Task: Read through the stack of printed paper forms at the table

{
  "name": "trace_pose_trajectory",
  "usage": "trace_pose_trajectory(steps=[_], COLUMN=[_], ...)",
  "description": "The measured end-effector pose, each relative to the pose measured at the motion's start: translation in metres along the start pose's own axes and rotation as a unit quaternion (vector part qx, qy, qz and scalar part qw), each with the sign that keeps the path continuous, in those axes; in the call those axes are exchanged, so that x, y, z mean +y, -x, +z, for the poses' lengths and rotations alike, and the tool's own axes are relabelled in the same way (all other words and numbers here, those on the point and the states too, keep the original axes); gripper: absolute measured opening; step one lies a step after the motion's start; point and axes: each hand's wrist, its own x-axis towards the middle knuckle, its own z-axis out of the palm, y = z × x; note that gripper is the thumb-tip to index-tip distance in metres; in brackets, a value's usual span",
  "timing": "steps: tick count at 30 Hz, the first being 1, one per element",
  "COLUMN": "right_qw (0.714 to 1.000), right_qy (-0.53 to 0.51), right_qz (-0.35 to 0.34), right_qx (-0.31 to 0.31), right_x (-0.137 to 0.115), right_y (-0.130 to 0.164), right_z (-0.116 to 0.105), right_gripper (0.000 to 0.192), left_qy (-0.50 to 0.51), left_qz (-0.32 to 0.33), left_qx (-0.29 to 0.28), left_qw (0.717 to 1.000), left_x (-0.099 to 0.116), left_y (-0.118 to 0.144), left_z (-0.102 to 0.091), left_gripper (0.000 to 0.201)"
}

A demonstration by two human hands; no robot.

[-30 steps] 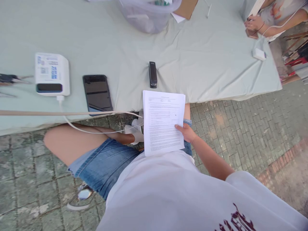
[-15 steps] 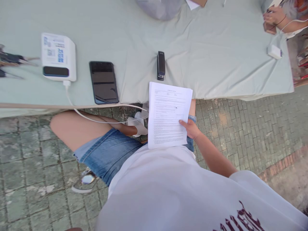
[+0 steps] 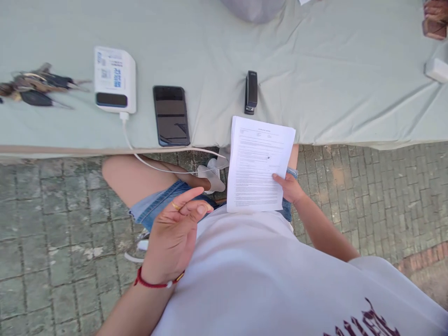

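A stack of printed paper sheets (image 3: pixel 261 168) is held over my lap, its far end by the table edge. My right hand (image 3: pixel 291 186) grips its right side, thumb on top and the other fingers hidden beneath. My left hand (image 3: pixel 180 224), with a ring and a red bracelet, is raised left of the stack and apart from it. Its fingers are loosely bent, one stretched out, the thumb near another fingertip; nothing shows in them. Just beyond the stack, a black stapler (image 3: pixel 251 92) lies on the table.
On the cloth-covered table (image 3: pixel 336 93) lie a black phone (image 3: pixel 171 115), a white device with a label (image 3: pixel 115 79) and a bunch of keys (image 3: pixel 40 86). A white cable (image 3: pixel 140 161) loops off the front edge. At the far right, another person's hand (image 3: pixel 436 11) shows.
My left hand has come into view from below, on the left of the paper stack. The view has shifted, so the table things appear farther right. My right hand keeps its grip.
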Motion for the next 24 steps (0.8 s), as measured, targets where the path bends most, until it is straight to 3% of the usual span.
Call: trace_pose_trajectory(steps=[6,19,22,24], right_qw=[1.000,1.000,1.000,1.000], right_qy=[0.020,0.015,0.012,0.013], right_qz=[0.003,0.005,0.004,0.007], right_qx=[0.008,0.012,0.011,0.009], right_x=[0.000,-0.003,-0.002,-0.002], right_y=[0.000,0.003,0.002,0.002], right_z=[0.000,0.003,0.001,0.000], right_gripper=[0.052,0.055,0.054,0.053], left_qy=[0.007,-0.067,-0.068,-0.061], left_qz=[-0.038,0.023,0.037,0.058], left_qx=[0.005,0.026,0.041,0.087], left_qw=[0.999,0.997,0.996,0.993], left_x=[-0.013,-0.013,-0.009,-0.005], left_y=[-0.019,-0.014,-0.014,-0.016], left_z=[0.012,0.013,0.003,-0.017], left_gripper=[0.056,0.055,0.053,0.049])
